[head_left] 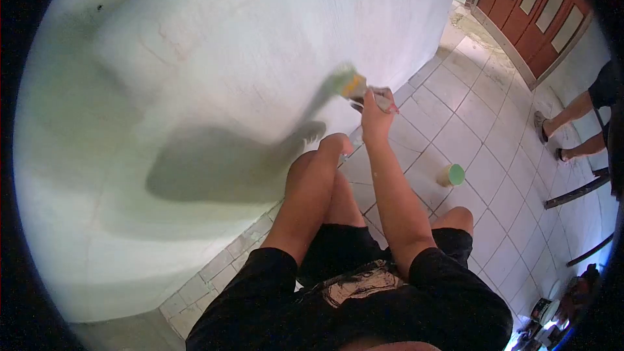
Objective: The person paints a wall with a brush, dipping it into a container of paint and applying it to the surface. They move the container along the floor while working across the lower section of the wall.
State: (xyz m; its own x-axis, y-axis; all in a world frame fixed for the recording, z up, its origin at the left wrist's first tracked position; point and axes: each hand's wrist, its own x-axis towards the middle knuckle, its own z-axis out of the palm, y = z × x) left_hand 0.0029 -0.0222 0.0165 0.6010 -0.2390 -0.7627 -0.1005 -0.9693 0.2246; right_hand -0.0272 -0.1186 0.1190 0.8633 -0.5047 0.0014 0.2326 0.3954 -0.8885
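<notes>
My right hand (377, 109) is closed round the handle of a wide paintbrush (351, 84). The brush has a yellow band, and its pale green bristle end is at the wall (260, 32), blurred. Wall paint looks white to pale green, with the shadow of my body and arm across it. My left hand (342, 144) hangs bent at the wrist over my left knee, and its fingers are mostly hidden. On the tiled floor to the right of my right forearm stands a small cup (451, 175) with light green paint in it.
White floor tiles (448, 127) run along the wall's foot. A reddish-brown door (536, 13) with pale panels is at the upper right. Another person's legs (572, 133) in sandals and dark chair legs (578, 192) are at the right edge. Cluttered items (552, 309) lie at the lower right.
</notes>
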